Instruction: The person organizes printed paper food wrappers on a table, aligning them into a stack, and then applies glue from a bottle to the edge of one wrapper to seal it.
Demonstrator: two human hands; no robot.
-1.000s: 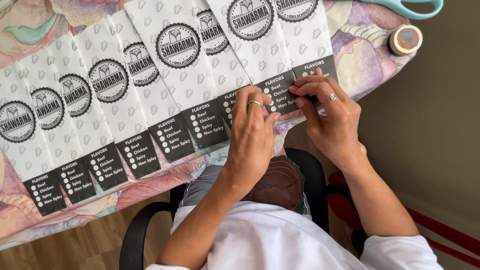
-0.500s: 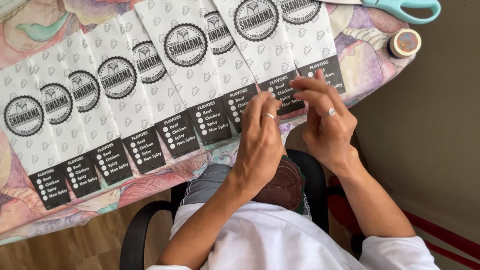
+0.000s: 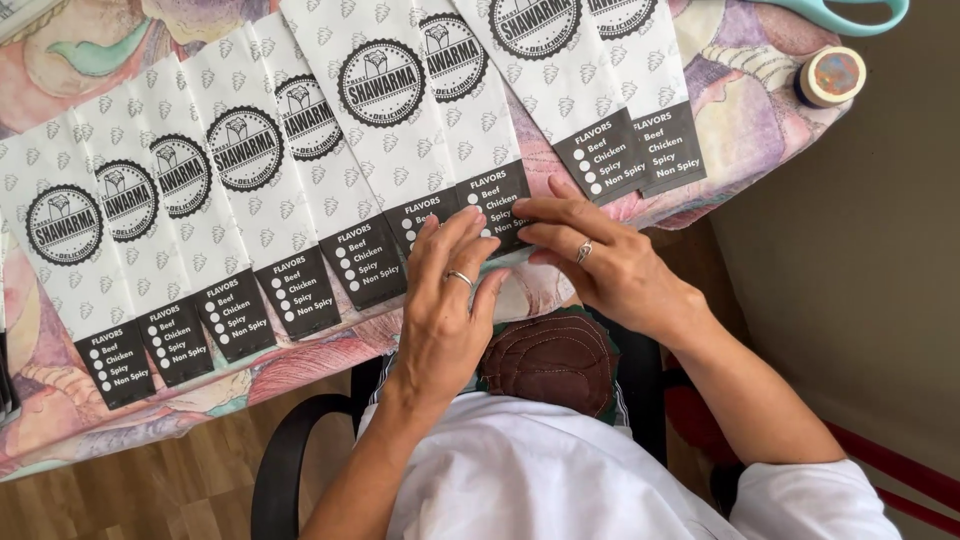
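- Overhead, a row of white printed paper bags [image 3: 300, 190] fans across the patterned tablecloth [image 3: 740, 110], its leftmost bags cut off by the frame.
- Left hand [image 3: 445, 310] lies flat, gripping nothing, fingertips covering one bag's dark bottom strip [image 3: 495, 200].
- Right hand [image 3: 600, 260] presses the same strip; any pinch is hidden.
- Tape roll [image 3: 832, 75] sits at the table corner; scissors [image 3: 850, 15] are cropped.
- Since half a second ago, both hands have shifted one bag leftward.

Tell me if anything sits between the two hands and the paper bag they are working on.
Nothing visible does. The left hand and right hand both already rest their fingers on the dark bottom band of the white printed paper bag, which lies in an overlapping row on the patterned tablecloth.
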